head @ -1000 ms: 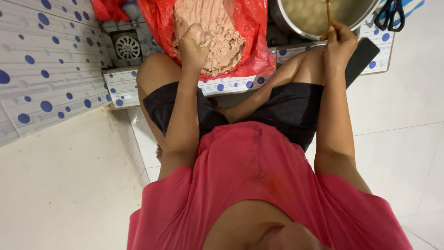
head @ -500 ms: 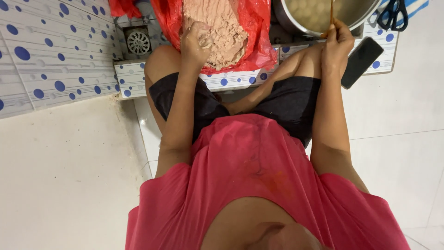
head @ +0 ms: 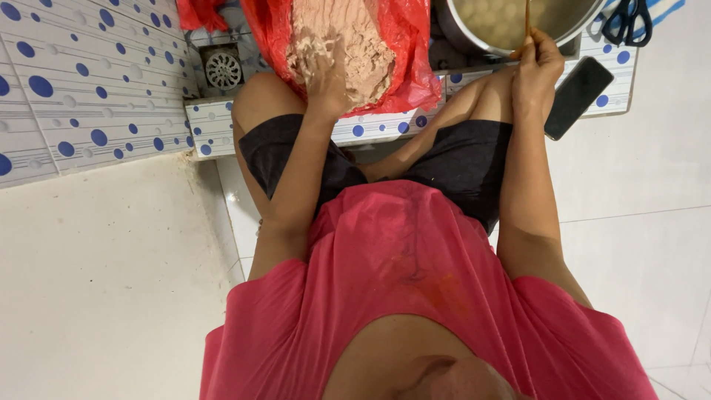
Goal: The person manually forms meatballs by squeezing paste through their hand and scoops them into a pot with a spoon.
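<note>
A mass of pale pinkish-brown paste (head: 355,37) lies on a red plastic sheet (head: 411,55) on the floor in front of my knees. My left hand (head: 322,70) presses into the paste, smeared with it. To the right stands a metal pot (head: 511,26) with pale round balls in liquid. My right hand (head: 537,67) is closed around a thin wooden stick (head: 527,18) that reaches into the pot.
A black phone (head: 578,96) lies by my right knee, and dark-handled scissors (head: 628,22) lie beyond it. A round metal floor drain (head: 222,70) sits at the left. Blue-dotted white tiles (head: 89,89) cover the left side.
The view has shifted slightly; both hands stay in place, the left in the paste and the right on the stick at the pot.
</note>
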